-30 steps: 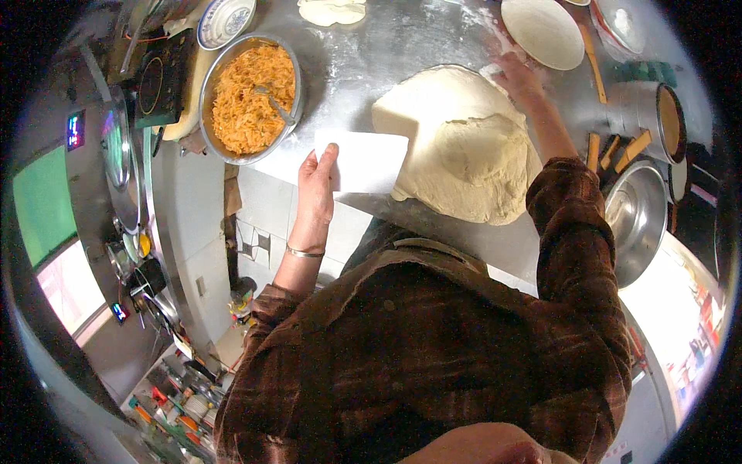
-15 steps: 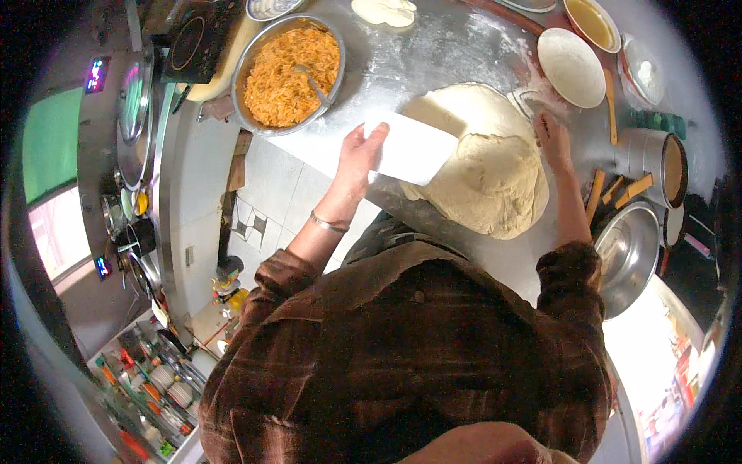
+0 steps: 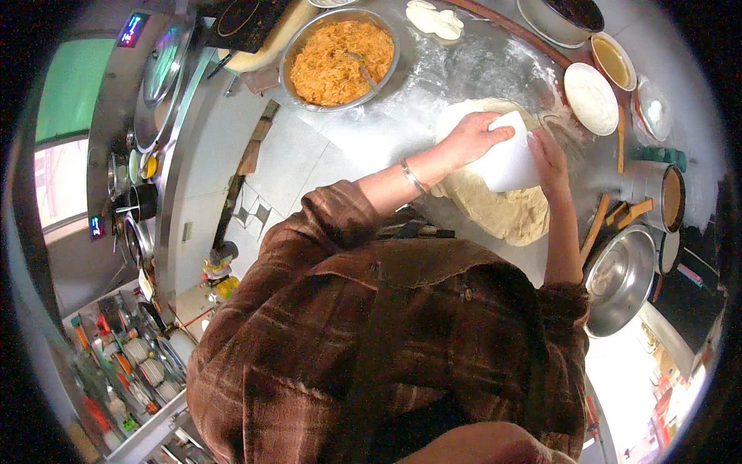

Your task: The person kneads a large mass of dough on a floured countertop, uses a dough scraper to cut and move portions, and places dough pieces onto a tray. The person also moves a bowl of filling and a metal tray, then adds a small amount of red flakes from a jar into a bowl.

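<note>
Your left hand (image 3: 471,139) reaches across rightward, gripping the white sheet (image 3: 507,166) over the dough (image 3: 512,218). Your right hand (image 3: 550,166) points ahead, half-curled at the sheet's right edge; can't tell if it grips.

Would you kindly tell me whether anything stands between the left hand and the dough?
Yes, the white sheet in the left hand hides part of the dough from this view; whether they touch is unclear.

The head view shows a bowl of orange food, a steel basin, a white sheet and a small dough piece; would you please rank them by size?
Food bowl
Steel basin
White sheet (visible part)
Small dough piece
</note>
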